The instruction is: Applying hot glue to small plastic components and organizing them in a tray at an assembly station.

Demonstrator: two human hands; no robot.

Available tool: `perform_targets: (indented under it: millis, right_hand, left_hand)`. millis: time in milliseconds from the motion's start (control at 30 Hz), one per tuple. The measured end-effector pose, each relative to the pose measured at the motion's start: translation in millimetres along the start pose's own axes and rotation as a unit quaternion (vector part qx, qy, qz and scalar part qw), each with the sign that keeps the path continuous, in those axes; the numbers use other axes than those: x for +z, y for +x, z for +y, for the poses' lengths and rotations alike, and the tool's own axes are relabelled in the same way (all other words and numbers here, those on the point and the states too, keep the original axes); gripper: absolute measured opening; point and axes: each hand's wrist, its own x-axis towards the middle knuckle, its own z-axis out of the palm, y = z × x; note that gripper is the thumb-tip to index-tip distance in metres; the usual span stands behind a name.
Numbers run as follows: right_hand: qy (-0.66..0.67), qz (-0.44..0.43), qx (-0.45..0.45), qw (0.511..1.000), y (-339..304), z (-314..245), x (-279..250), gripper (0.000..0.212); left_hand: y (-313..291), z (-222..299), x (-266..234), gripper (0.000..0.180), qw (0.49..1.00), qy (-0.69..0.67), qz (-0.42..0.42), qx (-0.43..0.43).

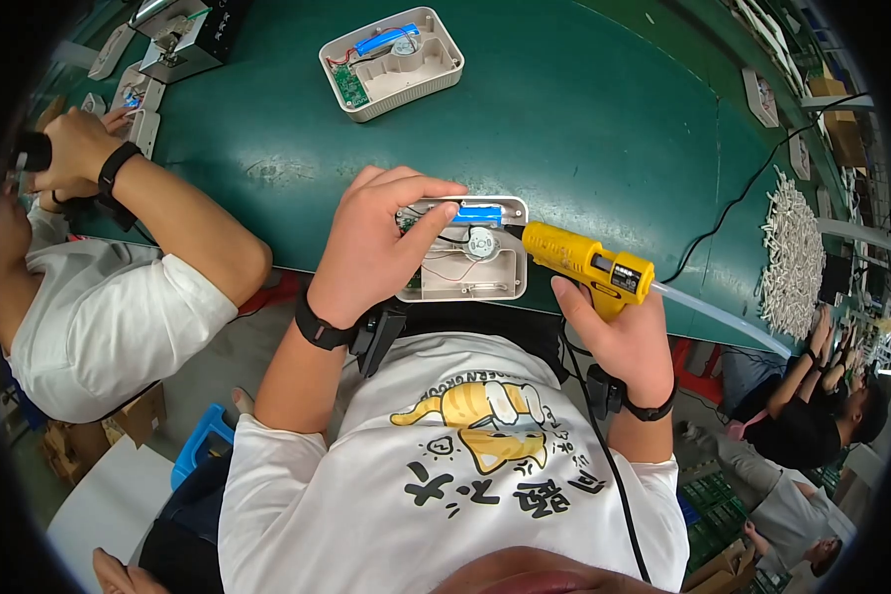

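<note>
A white plastic housing (517,267) lies open on the near edge of the green table, holding a blue cylindrical battery (482,215), a round metal motor (483,244) and thin wires. My left hand (391,233) grips the housing's left side, its thumb and forefinger reaching over the end of the battery. My right hand (619,332) is wrapped round the handle of a yellow hot glue gun (574,255). The gun's dark nozzle points left at the housing's right wall, close to the battery's end. A translucent glue stick (718,315) sticks out of its back.
Farther off stands a similar housing (406,97) with a battery, motor and green circuit board. At left a co-worker's arm (183,198) rests near a black machine (193,45). A pile of small white pieces (792,257) lies at right, beyond a black cable (738,198).
</note>
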Motion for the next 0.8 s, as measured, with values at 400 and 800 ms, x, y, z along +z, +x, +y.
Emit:
perform_targets:
  millis: [400, 800]
  right_hand:
    - [0.046, -0.059, -0.094, 0.993, 20, -25, 21, 0.024]
    - [-0.052, -0.075, -0.063, 0.994, 24, -34, 27, 0.025]
  left_hand:
    - [-3, -13, -14, 0.041, 0.997, -0.010, -0.048, 0.065]
    - [-5, -15, -13, 0.048, 0.997, 0.007, -0.041, 0.067]
